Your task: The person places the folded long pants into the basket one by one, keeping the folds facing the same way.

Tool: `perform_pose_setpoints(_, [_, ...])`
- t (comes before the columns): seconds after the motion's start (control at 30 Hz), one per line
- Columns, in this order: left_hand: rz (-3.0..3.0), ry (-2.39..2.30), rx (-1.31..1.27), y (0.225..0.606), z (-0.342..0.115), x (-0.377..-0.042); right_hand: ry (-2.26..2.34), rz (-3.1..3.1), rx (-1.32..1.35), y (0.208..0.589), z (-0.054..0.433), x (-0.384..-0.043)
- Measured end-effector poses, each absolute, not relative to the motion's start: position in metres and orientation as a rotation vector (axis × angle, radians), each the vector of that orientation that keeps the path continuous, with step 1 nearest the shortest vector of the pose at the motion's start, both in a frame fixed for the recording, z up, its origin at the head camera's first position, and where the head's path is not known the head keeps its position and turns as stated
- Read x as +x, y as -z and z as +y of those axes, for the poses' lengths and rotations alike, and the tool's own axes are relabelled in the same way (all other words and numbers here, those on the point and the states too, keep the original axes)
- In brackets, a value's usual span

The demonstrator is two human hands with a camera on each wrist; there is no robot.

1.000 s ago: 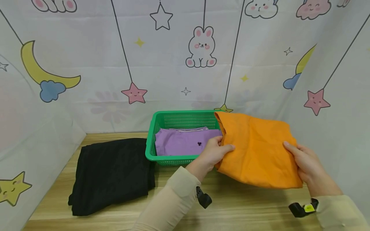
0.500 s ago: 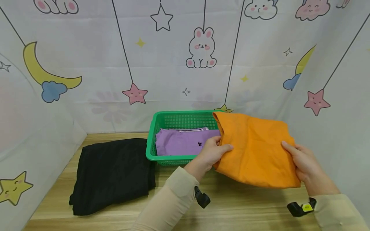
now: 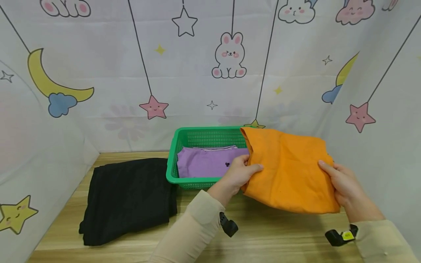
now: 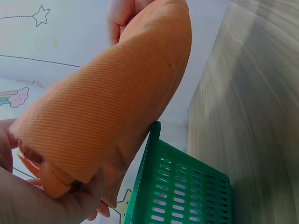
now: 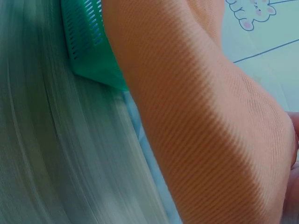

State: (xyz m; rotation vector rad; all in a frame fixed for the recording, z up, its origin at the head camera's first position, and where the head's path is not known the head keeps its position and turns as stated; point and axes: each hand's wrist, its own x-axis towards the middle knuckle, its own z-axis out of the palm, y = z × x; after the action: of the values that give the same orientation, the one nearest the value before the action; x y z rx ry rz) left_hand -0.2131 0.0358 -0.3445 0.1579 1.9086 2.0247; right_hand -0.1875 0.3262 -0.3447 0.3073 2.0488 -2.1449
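Observation:
A folded orange cloth garment (image 3: 289, 171) is held up above the table, its ribbed weave plain in both wrist views. My left hand (image 3: 238, 173) grips its left edge, thumb on the near face and fingers behind. At the opposite edge my right hand (image 3: 343, 182) pinches it the same way. Behind the cloth stands a green basket (image 3: 194, 180), whose right part the cloth hides. Folded purple clothing (image 3: 204, 162) lies in the basket, with a striped edge showing at its back. The right wrist view shows mostly the orange cloth (image 5: 196, 112).
A folded black garment (image 3: 128, 201) lies on the wooden table (image 3: 263, 233) left of the basket, close against it. A white curtain (image 3: 184, 80) printed with stars and rabbits hangs behind the table and along both sides.
Both hands have shifted slightly left together with the orange cloth, still gripping its two sides. The basket, the purple clothing and the black garment have stayed in place.

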Motion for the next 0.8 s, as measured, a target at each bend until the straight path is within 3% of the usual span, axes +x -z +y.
perform_pose_setpoints(0.8, [1.888, -2.067, 0.160, 0.3411, 0.0257, -0.2129, 2.133, 2.041, 0.281, 0.3396, 0.3180, -0.1919])
